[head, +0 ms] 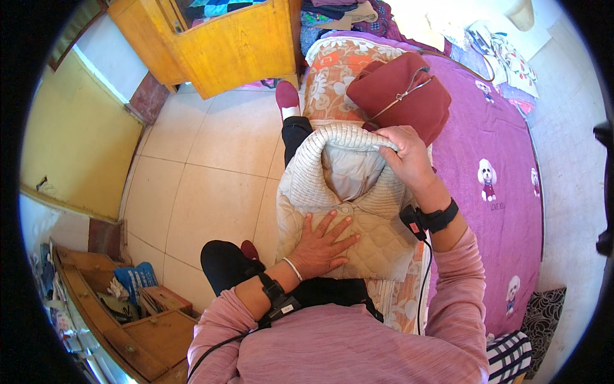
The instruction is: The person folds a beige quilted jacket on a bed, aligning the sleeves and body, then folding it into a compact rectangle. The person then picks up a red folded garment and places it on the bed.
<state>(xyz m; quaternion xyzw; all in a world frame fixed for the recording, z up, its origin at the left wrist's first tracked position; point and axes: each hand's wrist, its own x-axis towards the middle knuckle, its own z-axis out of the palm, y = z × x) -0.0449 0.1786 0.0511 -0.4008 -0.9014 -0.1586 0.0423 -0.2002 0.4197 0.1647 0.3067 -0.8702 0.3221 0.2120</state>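
Observation:
A cream quilted garment [383, 245] with a ribbed knit collar [312, 168] lies before me, partly over my lap and the bed's edge. My right hand [407, 156] grips the collar at its upper right, fingers closed around the knit. Flat on the quilted front, just below the collar opening, rests my left hand [324, 245], palm down with its fingers spread. A button shows near the base of the collar. Just beyond my right hand sits a folded dark red garment [407, 96] with a zipper.
A purple bedspread [460, 144] with dog prints covers the bed at right; an orange floral cloth [326, 86] runs along its edge. A yellow wooden cabinet [240, 53] stands ahead left. At lower left is a brown wooden drawer unit [153, 341]. Folded clothes [331, 17] lie at the far end.

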